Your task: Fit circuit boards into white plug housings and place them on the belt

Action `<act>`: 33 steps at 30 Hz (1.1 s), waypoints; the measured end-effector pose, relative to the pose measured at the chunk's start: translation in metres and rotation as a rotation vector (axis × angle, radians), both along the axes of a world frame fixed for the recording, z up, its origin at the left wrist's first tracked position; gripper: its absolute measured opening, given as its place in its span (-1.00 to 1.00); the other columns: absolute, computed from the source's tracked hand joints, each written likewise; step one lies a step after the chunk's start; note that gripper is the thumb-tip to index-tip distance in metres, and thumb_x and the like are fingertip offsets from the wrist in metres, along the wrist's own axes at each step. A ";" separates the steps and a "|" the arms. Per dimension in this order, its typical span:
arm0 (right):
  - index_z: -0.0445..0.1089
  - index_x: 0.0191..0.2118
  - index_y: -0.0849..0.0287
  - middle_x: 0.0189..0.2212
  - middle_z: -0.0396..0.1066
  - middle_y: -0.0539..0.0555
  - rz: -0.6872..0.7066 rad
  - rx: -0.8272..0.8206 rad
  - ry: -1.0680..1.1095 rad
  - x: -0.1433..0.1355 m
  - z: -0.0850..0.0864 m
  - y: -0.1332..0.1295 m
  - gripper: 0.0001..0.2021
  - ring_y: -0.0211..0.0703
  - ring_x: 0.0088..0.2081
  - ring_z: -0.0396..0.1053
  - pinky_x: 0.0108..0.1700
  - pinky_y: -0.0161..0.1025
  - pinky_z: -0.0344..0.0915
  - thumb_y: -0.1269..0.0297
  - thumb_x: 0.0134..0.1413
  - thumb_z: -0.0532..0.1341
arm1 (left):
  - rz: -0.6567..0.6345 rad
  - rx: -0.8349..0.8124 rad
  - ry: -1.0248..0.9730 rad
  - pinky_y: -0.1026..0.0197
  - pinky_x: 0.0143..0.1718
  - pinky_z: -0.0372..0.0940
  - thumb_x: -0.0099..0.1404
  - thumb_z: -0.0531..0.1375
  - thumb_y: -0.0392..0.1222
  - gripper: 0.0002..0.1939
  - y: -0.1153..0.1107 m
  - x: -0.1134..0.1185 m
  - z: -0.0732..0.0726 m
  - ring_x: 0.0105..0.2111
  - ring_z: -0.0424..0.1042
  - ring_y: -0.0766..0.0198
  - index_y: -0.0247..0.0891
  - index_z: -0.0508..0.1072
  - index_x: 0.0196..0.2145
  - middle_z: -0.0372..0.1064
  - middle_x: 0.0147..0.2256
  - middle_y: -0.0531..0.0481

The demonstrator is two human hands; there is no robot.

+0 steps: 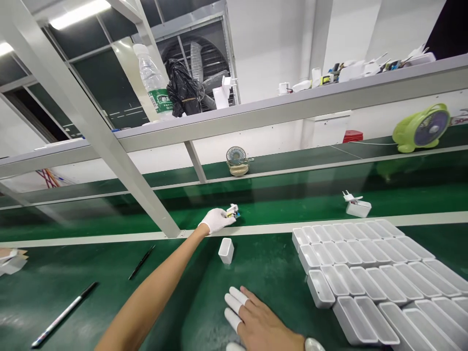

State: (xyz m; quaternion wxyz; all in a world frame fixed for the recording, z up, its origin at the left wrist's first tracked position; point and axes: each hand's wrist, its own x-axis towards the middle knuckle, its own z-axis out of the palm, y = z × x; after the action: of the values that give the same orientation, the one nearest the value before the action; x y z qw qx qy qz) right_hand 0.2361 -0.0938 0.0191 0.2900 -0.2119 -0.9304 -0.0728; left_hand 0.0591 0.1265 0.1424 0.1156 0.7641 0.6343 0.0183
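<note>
Charger part (233, 211) sat on the far green belt (292, 195), at the gloved left hand (216, 220), whose fingertips looked pinched on it. 1 empty white casing (226, 250) stood nearer. Right hand (261, 321) lay flat, open, holding nothing.

A white glove is worn on the left hand (218, 219), and white finger cots on the right hand (261, 321). The tabletop (109, 273) is dark green. White trays (369, 273) are seen at lower right, a lime-green fan (420, 127) at upper right, two black pens (141, 262) at lower left.
</note>
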 end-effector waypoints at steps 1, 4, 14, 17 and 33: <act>0.43 0.09 0.34 0.15 0.41 0.27 0.016 0.007 0.000 0.000 0.003 -0.002 -0.56 0.13 0.24 0.28 0.37 0.06 0.10 0.07 0.38 0.08 | -0.076 0.013 0.010 0.18 -0.33 0.22 0.16 0.19 0.29 -0.51 -0.013 0.007 0.006 -0.29 0.48 0.04 -0.22 0.56 -0.35 0.47 -0.37 -0.08; 0.43 0.09 0.31 0.12 0.44 0.21 0.077 0.052 0.014 0.001 0.016 -0.012 -0.62 0.08 0.18 0.33 0.40 0.07 0.03 0.15 0.39 0.09 | -0.312 0.044 0.040 0.06 -0.11 0.21 -0.13 0.39 0.26 -0.50 -0.057 0.029 0.018 -0.08 0.38 -0.12 -0.16 0.57 -0.35 0.44 -0.24 -0.09; 0.43 0.05 0.25 0.06 0.48 0.15 0.216 0.084 0.047 0.001 0.042 -0.022 -0.72 -0.04 0.12 0.35 0.42 0.01 -0.05 0.28 0.36 0.09 | -0.713 0.052 -0.023 -0.33 0.25 0.04 -0.05 0.43 0.26 -0.23 -0.123 0.034 -0.009 0.29 0.10 -0.28 -0.07 0.48 0.09 0.27 0.23 -0.13; 0.35 0.15 0.29 0.08 0.45 0.20 0.121 0.016 0.015 0.013 0.056 -0.011 -0.65 0.00 0.18 0.31 0.43 0.03 -0.10 0.31 0.36 0.05 | -0.512 0.129 -0.209 -0.22 0.35 -0.02 -0.07 0.47 0.18 0.05 -0.117 0.010 0.000 0.35 0.01 -0.21 -0.19 0.23 0.30 0.11 0.32 -0.26; 0.33 0.17 0.40 -0.12 0.46 0.30 -0.356 -0.403 -0.188 0.056 0.046 0.022 -0.53 0.21 -0.02 0.39 0.15 0.18 0.27 0.25 0.21 0.20 | 0.025 0.034 -0.607 -0.01 0.30 0.15 0.00 0.46 -0.07 -0.09 -0.123 -0.027 -0.070 0.22 0.29 -0.05 -0.19 0.25 0.27 0.28 0.23 -0.15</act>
State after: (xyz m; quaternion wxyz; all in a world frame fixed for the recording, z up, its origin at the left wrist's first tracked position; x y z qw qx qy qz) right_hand 0.2922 -0.0713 0.0651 0.1374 -0.4176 -0.8971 0.0446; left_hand 0.0318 0.0037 0.0722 0.2870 0.7178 0.5797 0.2576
